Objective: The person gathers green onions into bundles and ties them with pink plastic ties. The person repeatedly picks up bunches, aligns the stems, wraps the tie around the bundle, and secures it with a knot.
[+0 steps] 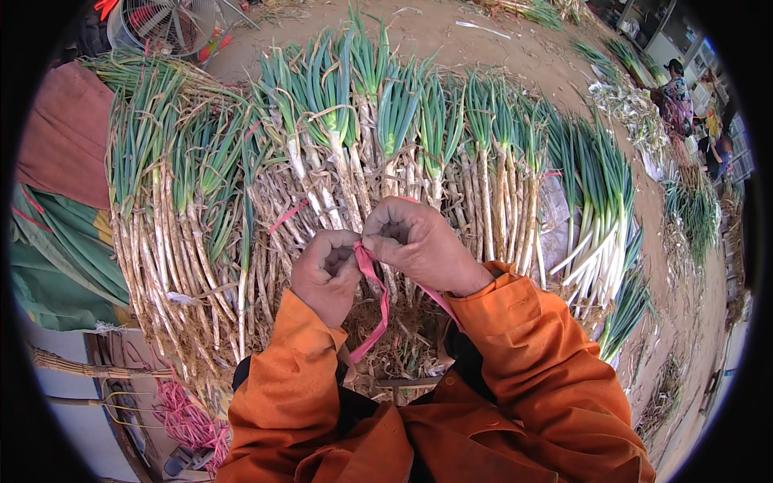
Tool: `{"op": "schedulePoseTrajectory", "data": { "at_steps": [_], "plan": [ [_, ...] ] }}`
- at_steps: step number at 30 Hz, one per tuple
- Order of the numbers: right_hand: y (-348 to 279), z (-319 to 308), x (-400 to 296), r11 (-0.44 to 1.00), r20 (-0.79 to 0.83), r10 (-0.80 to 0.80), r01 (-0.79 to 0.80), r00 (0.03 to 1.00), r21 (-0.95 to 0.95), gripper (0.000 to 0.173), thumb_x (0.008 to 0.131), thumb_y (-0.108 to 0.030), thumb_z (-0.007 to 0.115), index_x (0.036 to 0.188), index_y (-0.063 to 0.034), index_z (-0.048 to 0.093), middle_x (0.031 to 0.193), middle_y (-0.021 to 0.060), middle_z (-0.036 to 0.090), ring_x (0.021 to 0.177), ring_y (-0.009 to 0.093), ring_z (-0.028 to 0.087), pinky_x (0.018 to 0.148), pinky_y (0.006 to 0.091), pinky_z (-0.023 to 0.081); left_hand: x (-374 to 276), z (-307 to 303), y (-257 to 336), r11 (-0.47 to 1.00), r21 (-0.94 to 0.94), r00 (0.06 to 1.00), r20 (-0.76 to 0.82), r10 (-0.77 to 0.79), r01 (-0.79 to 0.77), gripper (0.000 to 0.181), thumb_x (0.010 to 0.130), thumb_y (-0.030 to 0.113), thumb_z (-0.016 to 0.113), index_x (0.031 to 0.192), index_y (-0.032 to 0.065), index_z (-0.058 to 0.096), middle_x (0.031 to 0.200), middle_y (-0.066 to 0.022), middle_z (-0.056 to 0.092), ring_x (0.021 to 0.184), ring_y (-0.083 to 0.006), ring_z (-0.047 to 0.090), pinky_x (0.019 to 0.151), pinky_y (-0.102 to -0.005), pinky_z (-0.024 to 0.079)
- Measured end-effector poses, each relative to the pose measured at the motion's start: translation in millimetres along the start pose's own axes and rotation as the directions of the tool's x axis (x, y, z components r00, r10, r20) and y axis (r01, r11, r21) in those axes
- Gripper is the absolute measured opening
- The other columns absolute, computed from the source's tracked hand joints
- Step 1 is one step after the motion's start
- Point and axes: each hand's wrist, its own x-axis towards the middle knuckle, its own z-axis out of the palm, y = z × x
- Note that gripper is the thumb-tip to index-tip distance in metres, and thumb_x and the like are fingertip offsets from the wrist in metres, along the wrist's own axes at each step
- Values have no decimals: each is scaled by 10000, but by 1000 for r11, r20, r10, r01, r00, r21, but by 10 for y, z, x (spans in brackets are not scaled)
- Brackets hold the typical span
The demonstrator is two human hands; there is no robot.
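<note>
My left hand (pixel 329 271) and my right hand (pixel 421 240) meet over a wide spread of scallions. Between their fingertips they pinch a pink plastic ribbon (pixel 379 294). One end hangs down in front of me, and another part runs from below my right hand past the orange sleeve. Under the hands lie long unpeeled scallions (pixel 356 175) with green tops pointing away and muddy roots towards me. Another pink ribbon piece (pixel 288 215) lies across the stalks left of my hands. Cleaned white-stemmed scallions (pixel 595 241) lie in a heap to the right.
A metal fan (pixel 172 27) stands at the back left. Red-brown cloth (pixel 63 133) and green cloth (pixel 66 259) lie at left. A tangle of pink ribbons (pixel 187 416) sits at lower left. At far right are people (pixel 676 99) and scallion leaves (pixel 691 211) on the dirt floor.
</note>
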Motion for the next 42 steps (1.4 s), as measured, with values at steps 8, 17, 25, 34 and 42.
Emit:
{"op": "schedulePoseTrajectory", "data": {
  "at_steps": [8,17,25,34,42],
  "plan": [
    [-81,-44,-20,994,33,-45,48,998,-102,89,903,13,698,970,7,639,861,27,609,770,64,595,661,236,502,4,-36,138,919,251,946,-37,323,-304,173,886,-55,685,1031,24,635,1001,-121,695,841,-202,694,731,-303,551],
    [-110,-22,-8,868,1,-328,302,945,-395,155,827,32,726,950,-15,643,895,106,606,764,219,632,656,323,506,-30,-38,275,712,555,859,11,512,-431,219,810,-84,693,1000,17,650,1048,-153,677,909,-330,678,777,-385,561],
    [-154,-58,-2,711,34,-458,389,888,-586,134,791,-76,790,816,-50,661,830,76,597,793,282,599,776,384,445,-45,-6,296,569,661,790,60,610,-489,207,758,-95,704,930,18,685,963,-113,638,832,-301,629,700,-389,535],
    [-151,-49,-26,696,37,-418,346,908,-629,119,789,-117,755,792,-43,662,780,98,603,782,307,598,807,413,438,-64,99,203,529,725,782,23,623,-442,299,734,-84,738,983,52,645,991,-104,625,839,-313,626,691,-400,531],
    [-43,-39,-11,903,-12,-166,147,986,-403,70,794,5,695,828,16,635,793,97,602,707,190,599,644,323,480,-74,159,164,776,550,894,-112,433,-308,262,791,-68,724,1019,24,632,1022,-153,620,871,-329,665,739,-386,549]
  ]
}}
